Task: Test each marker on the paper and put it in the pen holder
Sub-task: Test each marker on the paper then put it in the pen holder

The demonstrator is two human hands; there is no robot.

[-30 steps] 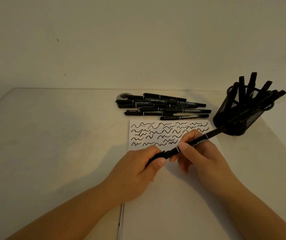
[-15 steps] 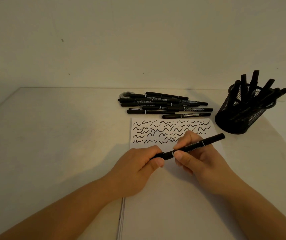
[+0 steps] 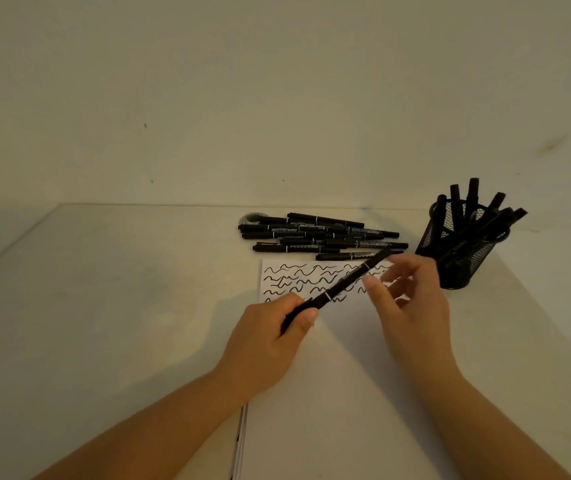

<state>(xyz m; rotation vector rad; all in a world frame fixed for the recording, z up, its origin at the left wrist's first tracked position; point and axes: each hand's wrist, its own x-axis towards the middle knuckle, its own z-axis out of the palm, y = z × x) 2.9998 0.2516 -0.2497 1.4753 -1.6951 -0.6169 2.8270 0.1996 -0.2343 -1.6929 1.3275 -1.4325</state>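
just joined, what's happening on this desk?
A person is testing black markers. The left hand grips one marker by its lower end, angled up over the squiggle-covered paper. The right hand is beside the marker, fingers loose, no grip on it. Untested markers lie piled behind the paper; the mesh pen holder already holds several.

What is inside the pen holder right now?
Several black markers stand in the mesh pen holder, caps leaning out past the rim. Their lower ends are dim behind the mesh; the exact count is unclear.
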